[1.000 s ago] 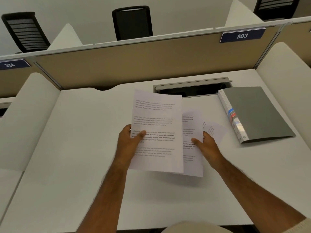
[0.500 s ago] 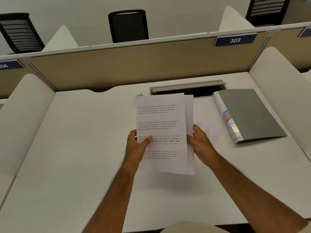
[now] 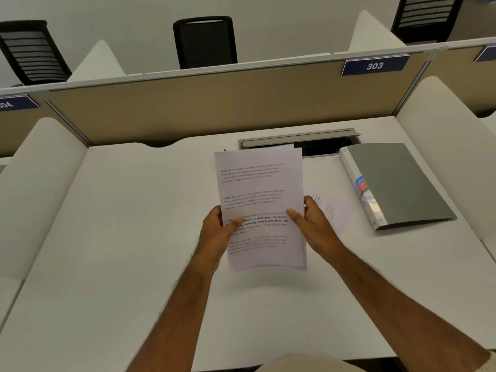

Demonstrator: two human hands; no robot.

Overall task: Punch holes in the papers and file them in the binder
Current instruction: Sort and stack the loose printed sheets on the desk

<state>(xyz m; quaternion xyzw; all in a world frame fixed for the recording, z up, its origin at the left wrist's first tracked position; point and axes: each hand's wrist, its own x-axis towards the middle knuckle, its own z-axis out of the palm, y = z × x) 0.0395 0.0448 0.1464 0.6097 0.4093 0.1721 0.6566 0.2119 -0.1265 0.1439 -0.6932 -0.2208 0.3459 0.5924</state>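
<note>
The printed sheets (image 3: 260, 205) are thin matt paper. The grey binder (image 3: 397, 183) has a smooth plastic cover with a glossy spine. The white desk (image 3: 120, 237) looks smooth and matt.

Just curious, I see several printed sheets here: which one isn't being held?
The loose sheet lying flat on the desk, just right of the right hand. The other sheets are squared into one stack lifted between both hands.

The loose white printed sheet (image 3: 334, 213) on the desk lies partly hidden behind the right hand (image 3: 312, 224). Its small print looks too blurred to read.
</note>
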